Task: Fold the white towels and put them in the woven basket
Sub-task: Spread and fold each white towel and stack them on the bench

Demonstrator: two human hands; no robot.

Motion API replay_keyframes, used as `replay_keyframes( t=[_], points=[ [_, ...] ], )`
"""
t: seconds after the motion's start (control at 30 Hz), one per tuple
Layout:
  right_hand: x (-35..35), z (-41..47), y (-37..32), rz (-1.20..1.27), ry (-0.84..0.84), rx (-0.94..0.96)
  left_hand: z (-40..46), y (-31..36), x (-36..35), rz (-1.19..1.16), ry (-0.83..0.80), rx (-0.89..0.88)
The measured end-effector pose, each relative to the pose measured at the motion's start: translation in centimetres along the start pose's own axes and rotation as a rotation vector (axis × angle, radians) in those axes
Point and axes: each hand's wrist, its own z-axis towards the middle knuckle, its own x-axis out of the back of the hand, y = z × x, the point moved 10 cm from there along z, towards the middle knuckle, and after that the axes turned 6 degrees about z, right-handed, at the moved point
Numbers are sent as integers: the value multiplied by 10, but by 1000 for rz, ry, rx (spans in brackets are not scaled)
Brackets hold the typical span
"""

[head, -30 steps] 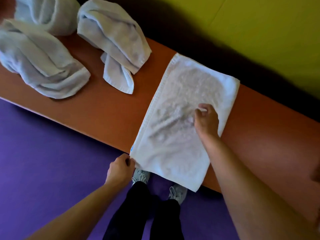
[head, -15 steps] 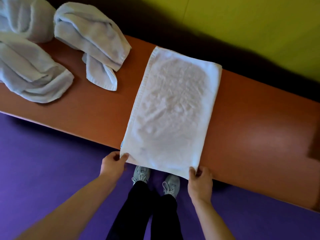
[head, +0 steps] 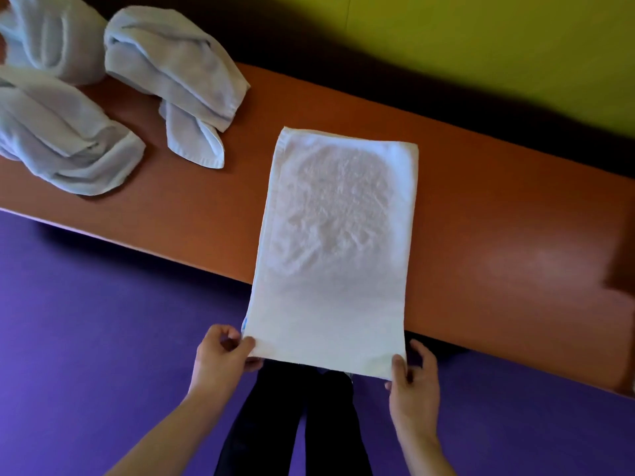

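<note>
Purple floor [head: 86,321] and a yellow-green wall [head: 481,46] frame a long orange table [head: 498,235]. On it lies a white towel [head: 336,242], flattened into a long rectangle, its far end on the tabletop and its near end hanging out past the table's front edge. The left hand [head: 220,359] pinches the near left corner between thumb and fingers; the right hand [head: 415,376] pinches the near right corner in the same way, thumb on top. Three more towels, unfolded [head: 68,139], lie bunched at the table's far left, well apart from the flat one. No woven basket is in view. Step in hand, by judgement: a fold of the first towel, the near edge gripped ready for lifting. The next move probably calls for raising both corners together and carrying them toward the far edge, level and matched, so that the layers meet squarely; uneven hands would skew the fold.
</note>
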Motion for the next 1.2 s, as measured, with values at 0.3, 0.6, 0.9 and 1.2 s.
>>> replay_keyframes(
  t=[0.3, 0.6, 0.9, 1.2],
  points=[
    [12, 40, -100, 622, -13, -56, 12, 95, -1, -405, -33, -134],
    [-14, 107, -238, 286, -66, 290, 56, 227, -11, -74, 76, -413],
    [-38, 180, -292, 201, 48, 377, 113, 307, -38, 27, 126, -496],
    [-45, 186, -240, -69, 96, 358, 104, 271, -65, 549, 164, -796]
  ],
)
